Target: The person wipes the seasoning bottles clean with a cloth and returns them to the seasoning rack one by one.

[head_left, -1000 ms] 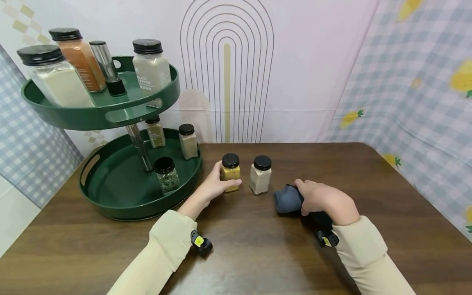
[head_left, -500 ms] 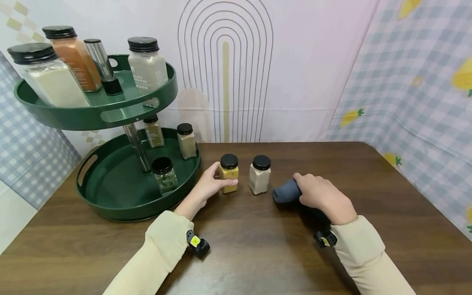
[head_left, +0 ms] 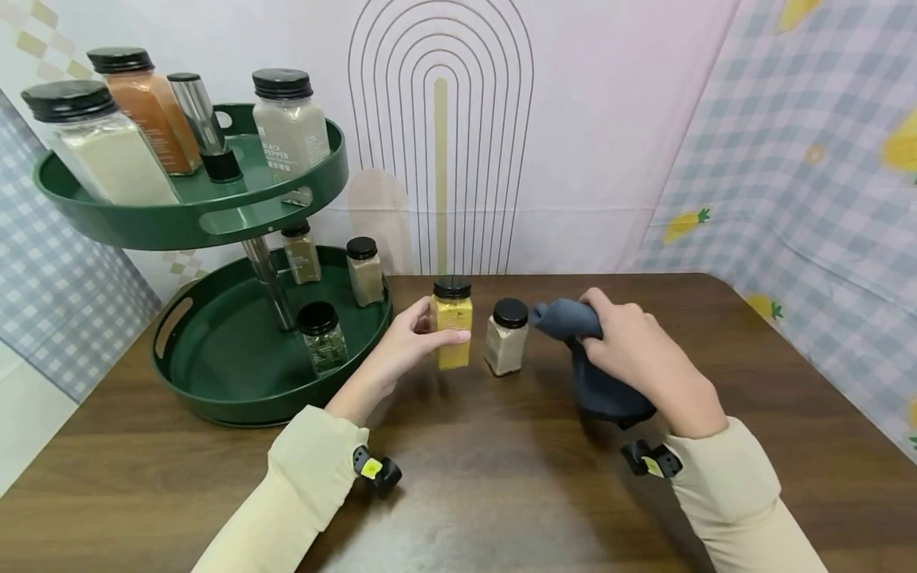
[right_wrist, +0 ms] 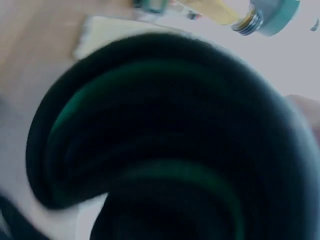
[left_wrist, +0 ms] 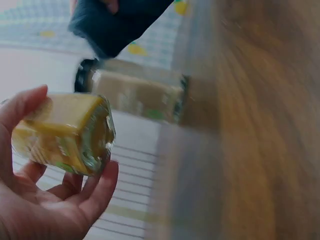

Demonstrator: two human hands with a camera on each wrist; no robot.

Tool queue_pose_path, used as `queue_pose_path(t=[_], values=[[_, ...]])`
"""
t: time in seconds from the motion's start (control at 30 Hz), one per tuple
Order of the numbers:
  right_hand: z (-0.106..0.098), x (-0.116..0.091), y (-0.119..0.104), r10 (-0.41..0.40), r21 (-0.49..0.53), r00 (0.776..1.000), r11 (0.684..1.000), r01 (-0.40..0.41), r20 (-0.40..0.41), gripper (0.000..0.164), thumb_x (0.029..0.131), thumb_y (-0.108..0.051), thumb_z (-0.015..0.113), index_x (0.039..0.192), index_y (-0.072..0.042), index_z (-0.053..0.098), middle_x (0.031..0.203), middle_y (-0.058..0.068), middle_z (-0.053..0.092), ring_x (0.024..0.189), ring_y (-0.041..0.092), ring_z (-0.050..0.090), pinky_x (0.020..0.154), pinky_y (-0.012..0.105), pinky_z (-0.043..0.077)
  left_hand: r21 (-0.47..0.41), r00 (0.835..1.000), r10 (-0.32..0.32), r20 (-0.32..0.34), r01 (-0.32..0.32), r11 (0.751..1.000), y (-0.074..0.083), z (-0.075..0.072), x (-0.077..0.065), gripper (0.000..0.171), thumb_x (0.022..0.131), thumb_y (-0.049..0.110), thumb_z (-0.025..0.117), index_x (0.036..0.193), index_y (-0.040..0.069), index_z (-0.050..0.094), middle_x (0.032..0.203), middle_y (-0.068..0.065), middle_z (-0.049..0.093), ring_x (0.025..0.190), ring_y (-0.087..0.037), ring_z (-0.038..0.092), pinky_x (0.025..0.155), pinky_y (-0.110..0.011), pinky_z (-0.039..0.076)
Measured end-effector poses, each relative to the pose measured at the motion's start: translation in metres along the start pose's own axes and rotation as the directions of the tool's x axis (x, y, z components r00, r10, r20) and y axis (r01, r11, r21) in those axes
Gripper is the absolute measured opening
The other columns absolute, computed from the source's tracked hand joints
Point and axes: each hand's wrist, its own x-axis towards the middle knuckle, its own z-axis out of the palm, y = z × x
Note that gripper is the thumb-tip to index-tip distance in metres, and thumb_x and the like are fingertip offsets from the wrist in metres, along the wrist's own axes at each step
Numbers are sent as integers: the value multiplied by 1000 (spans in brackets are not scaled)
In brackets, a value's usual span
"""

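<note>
The left hand (head_left: 401, 346) holds the yellow jar (head_left: 452, 315) between thumb and fingers, above the brown table (head_left: 494, 485). The right hand (head_left: 640, 342) (fingers bent) grips a dark blue cloth (head_left: 609, 390) beside the pale jar (head_left: 505, 348).

Kitchen-like setting with spice jars (head_left: 453, 312)
</note>
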Motion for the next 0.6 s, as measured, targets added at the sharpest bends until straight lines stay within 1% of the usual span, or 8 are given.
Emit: queue_pose_path(t=[0.07,0.17,0.23,0.3,0.4,0.5,0.57,0.6], values=[[-9,-6,-5,11,24,998,1000,-10,-62,34,90,-18,55,120,-8,45,92,27,62,69,31,62,60,45,48,-10,998,32,45,-32,999,7,3,-5,50,80,31,71,124,24,49,116,-6,58,112,-21,51,95,-42,42],[-16,-13,-14,5,62,986,998,5,-169,35,91,-25,57,119,-8,47,92,26,63,72,34,63,61,47,49,-4,991,85,108,-85,996,15,9,-13,45,81,29,70,121,22,51,112,-7,60,106,-20,55,88,-38,46],[-16,-16,-21,-22,85,970,995,44,-241,34,91,-25,59,117,-6,49,92,24,64,74,34,62,63,48,48,14,981,117,156,-121,993,19,14,-17,41,81,27,70,118,20,52,108,-8,61,101,-20,57,82,-35,49],[-14,-18,-28,-71,108,952,988,107,-298,32,90,-22,60,115,-5,50,95,21,64,78,33,62,66,48,48,28,966,149,212,-159,987,21,19,-21,40,81,25,69,116,16,53,105,-9,63,97,-19,59,79,-34,51],[-8,-20,-36,-185,112,909,964,242,-373,37,87,-12,62,121,-4,49,110,18,63,90,32,62,75,48,49,51,936,182,303,-206,977,25,25,-26,40,81,23,69,117,15,53,102,-9,64,93,-17,60,77,-32,52],[-4,-23,-42,-326,75,856,920,386,-402,50,84,-2,62,131,-10,46,129,13,56,108,30,59,86,48,48,72,903,198,380,-243,967,28,28,-29,44,81,23,68,121,14,52,102,-8,64,92,-16,60,77,-31,52],[-2,-25,-44,-403,30,821,891,452,-404,54,82,2,61,132,-14,47,133,9,52,113,29,57,89,46,48,97,892,188,411,-248,964,28,27,-31,45,81,24,68,121,15,52,101,-7,63,90,-16,60,75,-31,52],[-1,-25,-45,-436,10,806,878,479,-400,55,81,3,61,131,-16,49,135,7,51,114,28,57,89,44,48,114,889,182,419,-251,961,29,26,-32,44,80,24,69,120,15,52,100,-6,63,89,-16,60,74,-31,52]])
